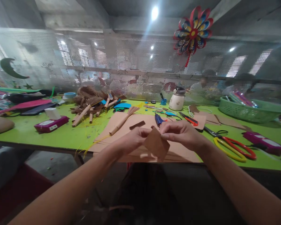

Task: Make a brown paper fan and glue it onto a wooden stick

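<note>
Both my hands hold one small piece of brown paper (155, 146) just above the near edge of the green table (67, 134). My left hand (131, 140) pinches its upper left edge with closed fingers. My right hand (182, 134) pinches the top right edge, fingers pressed together. The piece hangs down between them like a tilted square. Under my hands lie larger brown paper sheets (121, 125) with a small paper broom (124, 120) and a dark brown fringed strip (137, 125) on them.
Large red-and-yellow scissors (231, 147) lie to the right, smaller red scissors (189, 120) behind. A pile of paper brooms (89, 104), magenta boxes (51, 124) (264, 145), a white bottle (177, 99), a green basket (250, 111) and a hanging paper pinwheel (193, 32) surround the work spot.
</note>
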`<state>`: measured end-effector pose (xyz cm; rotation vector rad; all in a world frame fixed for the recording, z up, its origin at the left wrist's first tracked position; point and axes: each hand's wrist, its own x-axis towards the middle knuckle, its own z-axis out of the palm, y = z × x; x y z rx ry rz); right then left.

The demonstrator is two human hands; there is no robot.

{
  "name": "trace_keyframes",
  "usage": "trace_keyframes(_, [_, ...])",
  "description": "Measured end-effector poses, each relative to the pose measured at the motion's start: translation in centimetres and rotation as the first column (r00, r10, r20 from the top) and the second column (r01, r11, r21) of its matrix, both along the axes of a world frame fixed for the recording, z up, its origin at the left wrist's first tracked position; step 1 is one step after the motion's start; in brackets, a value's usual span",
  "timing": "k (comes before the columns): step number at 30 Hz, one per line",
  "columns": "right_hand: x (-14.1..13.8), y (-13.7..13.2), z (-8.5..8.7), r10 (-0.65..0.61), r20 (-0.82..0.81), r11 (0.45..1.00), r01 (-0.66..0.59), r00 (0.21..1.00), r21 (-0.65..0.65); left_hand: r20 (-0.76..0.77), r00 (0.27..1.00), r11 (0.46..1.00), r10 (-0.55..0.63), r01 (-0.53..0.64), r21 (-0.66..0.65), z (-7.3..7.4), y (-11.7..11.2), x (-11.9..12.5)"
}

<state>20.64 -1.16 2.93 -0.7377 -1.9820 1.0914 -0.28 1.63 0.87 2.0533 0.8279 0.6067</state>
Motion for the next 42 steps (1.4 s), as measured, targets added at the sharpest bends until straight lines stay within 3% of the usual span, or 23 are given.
trace_keyframes(3, [0.5, 2.0, -0.3, 0.049, 0.263, 0.996, -0.028, 0.963, -0.085, 0.13, 0.99, 0.995, 0.062, -0.052, -0.085, 0.4, 2.1, -1.1])
trace_keyframes(8, [0.0, 5.4, -1.4, 0.079, 0.558, 0.996, -0.09, 0.826, -0.007, -0.168, 0.985, 0.987, 0.027, 0.001, 0.163, 0.1, 3.2, -0.5])
trace_keyframes(11, [-0.5, 5.9, -2.2, 0.03, 0.604, 0.995, -0.08, 0.796, 0.055, -0.306, 0.952, 0.97, 0.001, 0.074, 0.233, -0.8, 2.3, 0.3])
trace_keyframes(17, [-0.9, 5.2, -3.8, -0.105, 0.607, 0.977, -0.031, 0.788, 0.21, -0.284, 0.954, 0.903, 0.095, 0.038, 0.429, -2.3, 2.3, 0.6])
trace_keyframes(22, [-0.6, 5.2, -4.2, -0.098, 0.585, 0.973, -0.045, 0.805, 0.226, -0.283, 0.953, 0.922, 0.113, 0.005, 0.388, -2.6, 2.9, 0.5])
trace_keyframes(28, [0.0, 4.9, -4.1, -0.099, 0.602, 0.979, -0.029, 0.792, 0.199, -0.232, 0.968, 0.971, 0.099, -0.042, 0.236, -1.8, 2.3, 0.6])
trace_keyframes(34, [-0.3, 4.7, -3.6, -0.093, 0.617, 0.983, -0.028, 0.781, 0.183, -0.241, 0.966, 0.972, 0.092, -0.035, 0.232, -2.0, 3.0, 0.6])
trace_keyframes(42, [-0.4, 5.5, -2.9, -0.048, 0.686, 0.983, -0.088, 0.726, 0.163, -0.253, 0.964, 0.99, 0.081, -0.05, 0.129, -2.1, 3.6, 0.4])
